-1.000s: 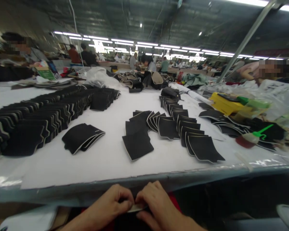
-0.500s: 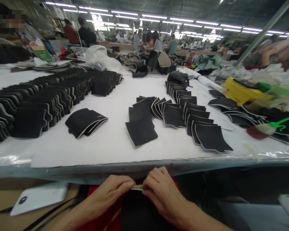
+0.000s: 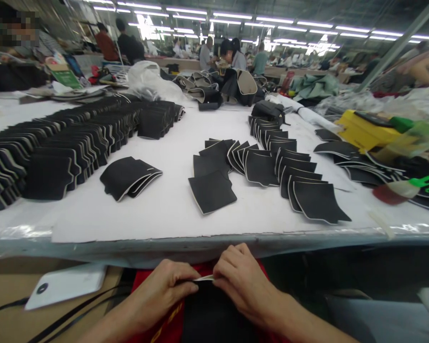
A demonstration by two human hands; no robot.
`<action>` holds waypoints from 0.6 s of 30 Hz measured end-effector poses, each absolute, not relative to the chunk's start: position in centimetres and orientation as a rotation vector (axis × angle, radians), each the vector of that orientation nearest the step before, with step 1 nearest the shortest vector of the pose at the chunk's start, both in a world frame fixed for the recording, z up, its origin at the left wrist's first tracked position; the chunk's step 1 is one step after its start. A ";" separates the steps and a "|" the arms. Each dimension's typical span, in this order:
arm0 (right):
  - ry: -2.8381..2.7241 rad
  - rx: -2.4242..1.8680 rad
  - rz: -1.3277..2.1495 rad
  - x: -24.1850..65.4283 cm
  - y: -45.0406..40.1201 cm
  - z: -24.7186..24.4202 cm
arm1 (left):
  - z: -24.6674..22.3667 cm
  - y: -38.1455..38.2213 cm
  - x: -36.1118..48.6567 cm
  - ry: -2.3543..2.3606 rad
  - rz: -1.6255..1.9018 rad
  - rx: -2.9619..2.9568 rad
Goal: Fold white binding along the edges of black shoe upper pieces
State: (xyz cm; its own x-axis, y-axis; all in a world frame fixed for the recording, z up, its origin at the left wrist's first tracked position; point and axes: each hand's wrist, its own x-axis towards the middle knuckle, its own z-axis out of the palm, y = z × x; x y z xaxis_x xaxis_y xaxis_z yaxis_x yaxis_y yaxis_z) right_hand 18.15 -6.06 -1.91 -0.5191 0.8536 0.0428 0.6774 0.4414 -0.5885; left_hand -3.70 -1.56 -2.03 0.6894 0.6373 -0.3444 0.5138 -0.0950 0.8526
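Note:
Below the table edge, a black piece (image 3: 214,314) with a pale edge lies over red cloth in front of me. My left hand (image 3: 173,286) pinches the left part of its top edge between thumb and fingers. Close beside it, my right hand (image 3: 236,281) grips the same edge, fingers curled. A short pale strip of the edge shows between the two hands. The lower part of the piece runs out of the picture. Nearest on the table are a loose black panel (image 3: 213,191) and a fanned row of black panels (image 3: 318,200).
Long rows of black panels (image 3: 48,176) stand at left, with a small stack (image 3: 128,177) nearer the middle. A white phone (image 3: 67,286) with cables lies on cardboard at lower left. At right are a yellow box (image 3: 366,131) and a red-tipped bottle (image 3: 395,191). People work in the background.
The view has shifted slightly, so the table things appear a little further right and higher. Both hands still hold the edge; my left thumb and fingers look a little further apart.

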 end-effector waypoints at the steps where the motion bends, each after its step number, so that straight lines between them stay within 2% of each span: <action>1: -2.358 -1.306 0.747 18.2 -6.1 -1.9 | -2.0 -1.5 -3.7 0.912 0.131 1.745; 7: -2.304 -1.343 0.828 18.2 -6.1 -1.7 | -1.8 -1.6 -3.6 0.833 0.127 1.734; 18: -2.408 -1.351 0.767 18.1 -6.0 -1.8 | -2.3 -1.8 -2.5 0.913 0.150 1.788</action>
